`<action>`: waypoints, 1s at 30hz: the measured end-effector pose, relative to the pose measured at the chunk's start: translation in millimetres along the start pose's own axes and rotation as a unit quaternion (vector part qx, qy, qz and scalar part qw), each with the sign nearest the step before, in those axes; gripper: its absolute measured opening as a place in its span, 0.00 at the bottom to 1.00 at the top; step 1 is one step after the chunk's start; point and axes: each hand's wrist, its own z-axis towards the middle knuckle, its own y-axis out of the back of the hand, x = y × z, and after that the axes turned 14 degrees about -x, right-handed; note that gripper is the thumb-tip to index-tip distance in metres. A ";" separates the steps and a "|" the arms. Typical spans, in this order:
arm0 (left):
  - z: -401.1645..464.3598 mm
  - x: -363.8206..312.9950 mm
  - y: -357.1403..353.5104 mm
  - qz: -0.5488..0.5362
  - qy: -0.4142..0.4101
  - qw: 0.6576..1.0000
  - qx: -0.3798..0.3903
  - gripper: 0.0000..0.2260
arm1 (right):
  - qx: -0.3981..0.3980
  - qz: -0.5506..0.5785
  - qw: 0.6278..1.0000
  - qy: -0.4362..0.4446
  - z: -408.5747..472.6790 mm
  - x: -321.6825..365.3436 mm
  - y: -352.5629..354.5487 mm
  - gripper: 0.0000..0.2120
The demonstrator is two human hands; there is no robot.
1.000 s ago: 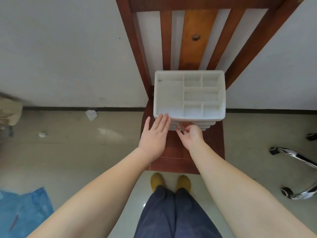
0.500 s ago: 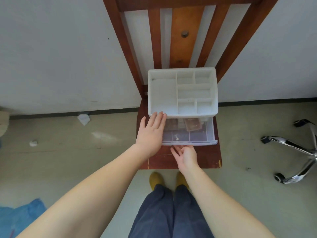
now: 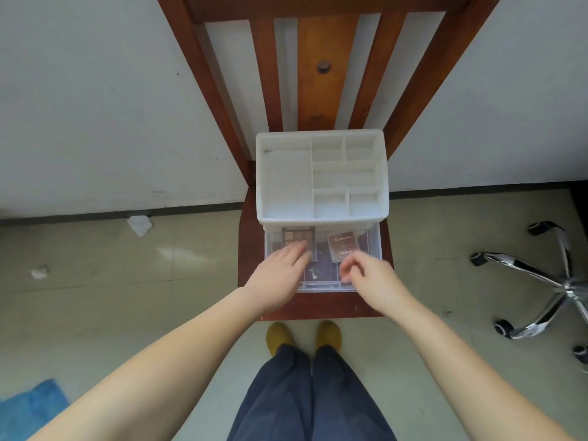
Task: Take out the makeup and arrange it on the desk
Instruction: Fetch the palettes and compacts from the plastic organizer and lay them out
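Brown eyeshadow palette (image 3: 298,238) and a boxed compact (image 3: 345,246) lie in the clear drawer (image 3: 372,246), pulled out from the white organizer (image 3: 321,176) on the wooden chair (image 3: 321,302). Left hand (image 3: 280,278) reaches flat onto the palette, nothing gripped; right hand (image 3: 370,276) hovers loosely curled, empty. Risk: the extended drawer tips out if pressed.

Bare forearms, navy trousers (image 3: 310,399), mustard-yellow shoes (image 3: 278,337).

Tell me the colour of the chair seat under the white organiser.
Reddish-brown wooden chair seat, clearest in the head view.
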 end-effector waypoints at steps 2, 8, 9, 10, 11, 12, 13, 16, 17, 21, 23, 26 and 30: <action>17.0 0.9 -7.3 0.037 0.074 0.996 0.036 0.28 | -0.039 -0.152 0.980 0.123 28.4 -5.0 -2.3 0.15; 47.3 4.2 -17.0 0.111 0.099 0.988 0.046 0.36 | -0.052 -0.369 0.903 0.211 65.8 -22.6 -31.9 0.27; 48.0 4.7 -16.7 0.116 0.089 0.989 0.037 0.36 | -0.062 -0.379 0.895 0.225 65.6 -23.6 -32.2 0.27; 47.6 4.6 -16.1 0.119 0.072 0.990 0.035 0.36 | -0.066 -0.389 0.887 0.240 64.5 -23.8 -31.3 0.26; 46.1 3.9 -14.4 0.114 0.060 0.991 0.040 0.36 | -0.063 -0.390 0.884 0.251 62.6 -23.4 -29.3 0.24; 44.1 2.9 -10.7 0.101 0.054 0.992 0.050 0.35 | -0.056 -0.376 0.890 0.253 59.9 -22.4 -25.9 0.23; 41.6 1.1 -5.5 0.078 0.055 0.994 0.060 0.36 | -0.049 -0.348 0.903 0.247 55.6 -20.3 -21.2 0.23; 28.0 -5.0 16.7 -0.040 0.091 0.993 0.059 0.36 | -0.008 -0.192 0.965 0.181 30.9 -11.1 0.7 0.26; 19.3 -7.0 25.2 -0.091 0.111 0.988 0.054 0.37 | 0.023 -0.132 0.979 0.151 19.7 -8.9 9.5 0.27; -22.5 -13.6 52.9 -0.275 0.158 0.931 0.182 0.36 | 0.234 -0.025 0.972 0.010 -24.5 -10.0 32.3 0.27; -35.0 -17.9 49.5 -0.297 0.177 0.885 0.313 0.32 | 0.302 -0.070 0.950 -0.034 -34.6 -18.8 26.5 0.31; -36.2 -17.5 33.0 -0.287 0.217 0.871 0.335 0.38 | 0.287 -0.133 0.948 -0.038 -28.1 -27.2 11.0 0.41; -20.4 -11.7 26.8 -0.257 0.209 0.886 0.325 0.46 | 0.258 -0.145 0.955 -0.012 -5.4 -18.1 11.2 0.45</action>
